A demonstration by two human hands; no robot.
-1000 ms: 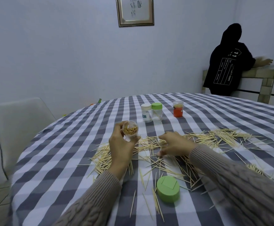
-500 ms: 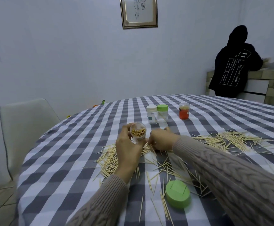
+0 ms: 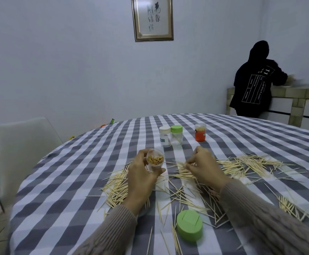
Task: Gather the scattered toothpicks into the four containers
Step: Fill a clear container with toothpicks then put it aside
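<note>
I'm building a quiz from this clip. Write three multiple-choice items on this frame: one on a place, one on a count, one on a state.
1. Where does the loose green lid lie?
A. On the table's near part, between the sleeves
B. On the chair
C. On top of the orange jar

2. How many containers stand upright at the far side of the table?
A. One
B. Three
C. Five

3. What is the state of the jar in the left hand?
A. Capped and empty
B. Open, tilted, with toothpicks inside
C. Lying flat on the cloth

Answers:
1. A, the lid sits on the checked cloth near the camera among stray toothpicks.
2. B, a white-capped jar, a green-capped jar and an orange jar stand there.
3. B, its mouth faces the camera and toothpick ends show inside, while the right hand pinches more.
</note>
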